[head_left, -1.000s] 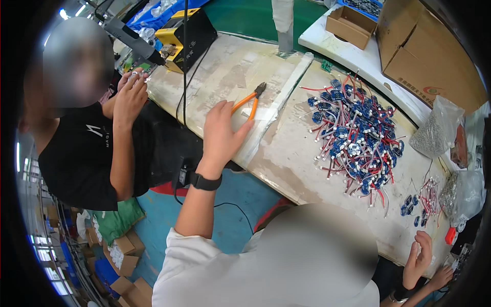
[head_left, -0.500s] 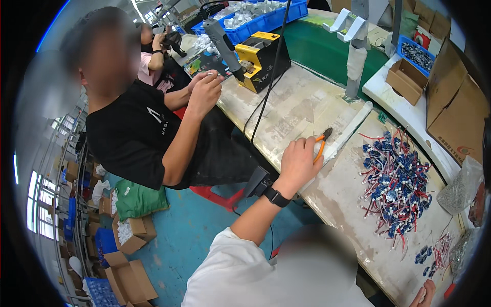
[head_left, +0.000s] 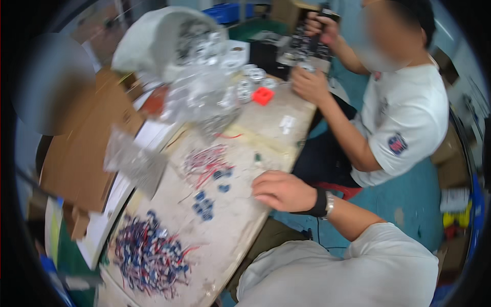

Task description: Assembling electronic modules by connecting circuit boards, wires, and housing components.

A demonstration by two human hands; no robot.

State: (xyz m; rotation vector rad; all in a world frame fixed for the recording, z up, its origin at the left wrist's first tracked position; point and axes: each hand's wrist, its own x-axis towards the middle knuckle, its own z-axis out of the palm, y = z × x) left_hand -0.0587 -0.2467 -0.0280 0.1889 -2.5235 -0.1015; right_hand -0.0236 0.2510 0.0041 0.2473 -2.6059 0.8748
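Observation:
My right hand (head_left: 284,191), with a dark band and a silver bracelet at the wrist, lies over the near edge of the worktable (head_left: 243,197). Its fingers reach loosely over the tabletop, with nothing seen in them. Closest to it are several small blue parts (head_left: 203,205) and a bundle of red and white wires (head_left: 206,159). Further left spreads a large pile of blue parts with red and white leads (head_left: 151,253). My left hand is out of view. The picture is blurred by motion.
A white sack (head_left: 146,43) of silvery parts lies at the back, with clear plastic bags (head_left: 135,161) nearby. A red block (head_left: 263,96) sits beside round metallic parts (head_left: 255,74). Cardboard (head_left: 84,148) stands at left. At right, a co-worker (head_left: 409,97) handles a dark tool.
The view has swung right. My left hand, by the orange-handled cutters, has left the picture. My right hand, earlier at the lower right edge, now shows whole.

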